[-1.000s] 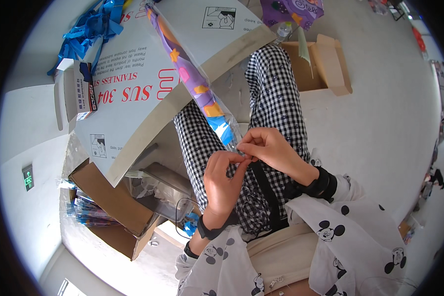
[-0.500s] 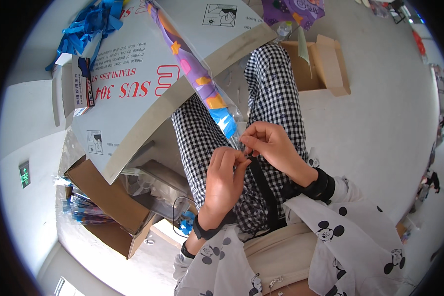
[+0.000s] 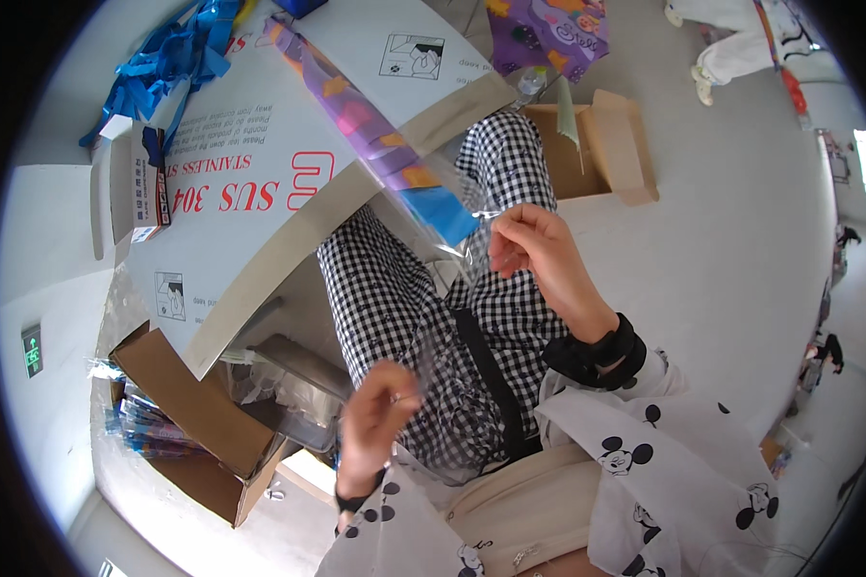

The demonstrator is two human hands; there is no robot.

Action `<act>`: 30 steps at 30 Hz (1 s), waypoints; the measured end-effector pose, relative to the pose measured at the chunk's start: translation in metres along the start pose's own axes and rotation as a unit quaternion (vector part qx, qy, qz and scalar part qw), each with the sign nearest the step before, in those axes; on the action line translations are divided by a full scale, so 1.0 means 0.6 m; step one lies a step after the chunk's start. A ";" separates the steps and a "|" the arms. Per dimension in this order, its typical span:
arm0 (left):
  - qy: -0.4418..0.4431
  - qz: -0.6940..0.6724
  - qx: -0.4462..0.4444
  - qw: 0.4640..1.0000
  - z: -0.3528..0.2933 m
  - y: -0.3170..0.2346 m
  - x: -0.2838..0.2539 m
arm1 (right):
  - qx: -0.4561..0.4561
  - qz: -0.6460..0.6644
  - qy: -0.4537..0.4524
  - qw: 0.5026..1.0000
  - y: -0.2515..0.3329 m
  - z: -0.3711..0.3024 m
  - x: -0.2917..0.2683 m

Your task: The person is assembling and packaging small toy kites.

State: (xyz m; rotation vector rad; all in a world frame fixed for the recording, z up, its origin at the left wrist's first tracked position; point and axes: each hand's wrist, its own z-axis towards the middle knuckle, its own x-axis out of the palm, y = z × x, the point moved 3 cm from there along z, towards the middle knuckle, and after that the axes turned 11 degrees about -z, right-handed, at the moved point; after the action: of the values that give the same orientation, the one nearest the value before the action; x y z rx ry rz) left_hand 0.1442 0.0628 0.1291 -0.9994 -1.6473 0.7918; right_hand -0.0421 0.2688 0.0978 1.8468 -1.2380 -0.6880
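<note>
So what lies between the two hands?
In the head view, the checkered trousers and a black strap show between the left hand and right hand.

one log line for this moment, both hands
left hand: blurred, grip unclear | right hand: beside clear sleeve, grip unclear | purple patterned item: inside sleeve, across table edge

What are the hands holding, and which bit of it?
The right hand seems to pinch the clear sleeve around the purple-and-blue folded thing, at the sleeve's near end. The left hand is blurred; whether it holds anything cannot be told.
</note>
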 end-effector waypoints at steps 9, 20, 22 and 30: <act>-0.247 0.593 -0.193 0.742 -0.104 0.094 -0.266 | -0.145 -0.126 0.033 0.981 0.046 -0.009 0.028; -0.180 0.459 0.167 0.854 0.056 0.004 -0.074 | -0.207 -0.003 0.244 0.947 0.161 -0.066 0.112; -0.183 0.356 0.269 0.876 0.064 -0.027 -0.011 | -0.202 0.050 0.251 0.945 0.174 -0.073 0.112; -0.174 0.258 0.449 0.838 0.073 -0.042 0.035 | -0.179 0.021 0.253 0.951 0.182 -0.089 0.109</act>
State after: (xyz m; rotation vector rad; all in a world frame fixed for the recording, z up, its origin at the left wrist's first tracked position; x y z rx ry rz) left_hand 0.0933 0.0693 0.1476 -0.6027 -1.0229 1.9771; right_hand -0.0304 0.2021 0.2181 1.5533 -0.7564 -0.3485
